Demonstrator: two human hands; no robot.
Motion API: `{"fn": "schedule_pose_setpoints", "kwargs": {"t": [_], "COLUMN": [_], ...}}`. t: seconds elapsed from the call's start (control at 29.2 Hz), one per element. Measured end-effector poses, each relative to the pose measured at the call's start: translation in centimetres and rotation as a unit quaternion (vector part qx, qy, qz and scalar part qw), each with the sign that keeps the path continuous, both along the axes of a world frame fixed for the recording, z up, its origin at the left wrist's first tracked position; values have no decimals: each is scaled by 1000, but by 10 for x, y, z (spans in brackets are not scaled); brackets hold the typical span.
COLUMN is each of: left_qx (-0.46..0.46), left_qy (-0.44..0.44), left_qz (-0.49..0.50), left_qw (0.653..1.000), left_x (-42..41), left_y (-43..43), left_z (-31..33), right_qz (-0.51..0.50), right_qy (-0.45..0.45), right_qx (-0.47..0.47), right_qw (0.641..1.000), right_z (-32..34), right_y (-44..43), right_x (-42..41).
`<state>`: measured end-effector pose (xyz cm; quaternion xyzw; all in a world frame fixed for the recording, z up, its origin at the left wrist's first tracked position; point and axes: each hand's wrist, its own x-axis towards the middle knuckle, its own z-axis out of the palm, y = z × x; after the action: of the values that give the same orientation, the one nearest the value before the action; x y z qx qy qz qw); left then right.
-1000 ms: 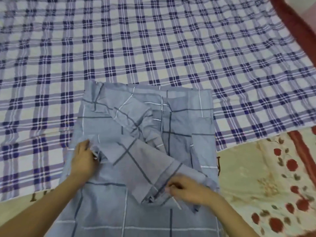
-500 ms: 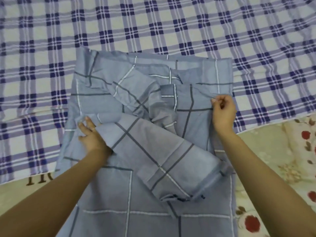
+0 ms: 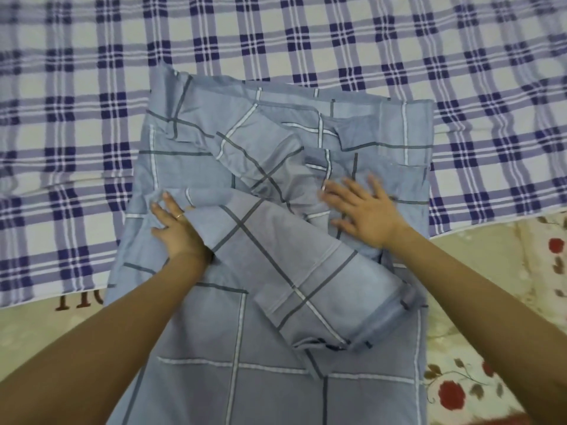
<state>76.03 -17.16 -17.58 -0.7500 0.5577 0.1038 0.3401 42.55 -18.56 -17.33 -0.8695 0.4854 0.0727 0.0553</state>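
A: where's the cloth?
B: grey-blue cotton cloth with thin dark and white check lines (image 3: pixel 233 378), laid lengthwise on the bed, near end flat between the forearms. The near part sits on the cream floral bedcover with red roses (image 3: pixel 478 375), the far part on the purple-and-white plaid sheet (image 3: pixel 306 35).
A: flat all over?
B: no. A loose folded flap (image 3: pixel 306 271) lies diagonally across the middle, low corner toward the right edge. Beyond it the top layer is rumpled up to the far hem.
A: grips?
B: left grip (image 3: pixel 175 228) released, fingers straight, palm down at the flap's upper-left end. Reads as an anchor so the flap doesn't slide. Thin ring (image 3: pixel 179 215) on one finger.
A: right?
B: right grip (image 3: pixel 365 213) also released, fingers splayed, pressing flat on the rumpled patch just past the flap. Nothing pinched. Looks like smoothing, palm wide to spread the creases.
A: step?
B: my read: flattening before a fold. Not far along, the far half needs work.
A: risk?
B: pushing wrinkles under the flap instead of out. The plaid sheet below could drag along too.
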Motion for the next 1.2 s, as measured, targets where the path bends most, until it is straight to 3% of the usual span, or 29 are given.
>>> {"fn": "schedule_pose_setpoints", "kwargs": {"t": [0.03, 0.07, 0.1, 0.14, 0.21, 0.27, 0.34, 0.41, 0.48, 0.55, 0.62, 0.69, 0.72, 0.79, 0.86, 0.89, 0.93, 0.99, 1.06, 1.13, 1.2], "left_qx": [-3, -6, -13, -19, -28, -31, -47, -64, -130, -217, -266, -280, -292, -328, -371, -406, -414, -428, -432, -453, -438], "left_qy": [-1, -1, -6, -6, 20, 65, 121, 172, 286, 417, 481, 481, 468, 462, 478, 491, 495, 481, 475, 476, 460], "left_qz": [-2, -2, -2, -1, 12, 8, -2, -10, -11, 0, 60, 116, 126, 169, 206, 198, 183, 152, 138, 126, 124], "left_qw": [1000, 1000, 1000, 1000, 999, 997, 991, 983, 949, 883, 833, 823, 825, 807, 769, 745, 742, 750, 754, 744, 762], "left_x": [1, 3, 3, 3, 5, 9, 16, 32, 49, 56, 60, 62, 63, 62, 63, 59, 60, 59, 52, 31, 24], "left_y": [1, 2, 2, 1, 7, 11, 13, 14, 13, 12, 15, 23, 28, 24, 9, -33, -46, -74, -100, -150, -185], "left_z": [-1, -3, -5, -7, -1, 5, 7, 7, 10, 22, 34, 43, 46, 56, 72, 85, 90, 94, 98, 86, 67], "right_qz": [-117, -272, -392, -431, -347, -181, -6, 114, 86, -5, -44, -69, -116, -300, -456, -504, -543, -582, -585, -607, -638], "right_qy": [47, 46, 1, -46, -168, -255, -221, -107, -23, -46, -81, -145, -218, -351, -449, -493, -516, -491, -450, -442, -399], "right_qx": [59, 95, 102, 64, -42, -37, -4, 32, 51, 54, 48, 94, 115, 170, 128, 56, 17, -17, -37, -88, -75], "right_qw": [990, 956, 914, 899, 922, 949, 975, 987, 995, 997, 995, 982, 962, 870, 758, 707, 662, 648, 674, 654, 654], "right_z": [-4, -6, -5, 0, 23, 40, 36, 16, 7, 10, 17, 28, 33, 56, 76, 91, 99, 100, 97, 85, 59], "right_y": [1, 2, 3, 9, 40, 91, 154, 205, 231, 224, 211, 203, 202, 180, 150, 105, 86, 44, 8, -39, -73], "right_x": [-10, -20, -24, -19, 11, 46, 73, 76, 69, 58, 48, 45, 44, 39, 21, 5, -9, -26, -29, -38, -48]}}
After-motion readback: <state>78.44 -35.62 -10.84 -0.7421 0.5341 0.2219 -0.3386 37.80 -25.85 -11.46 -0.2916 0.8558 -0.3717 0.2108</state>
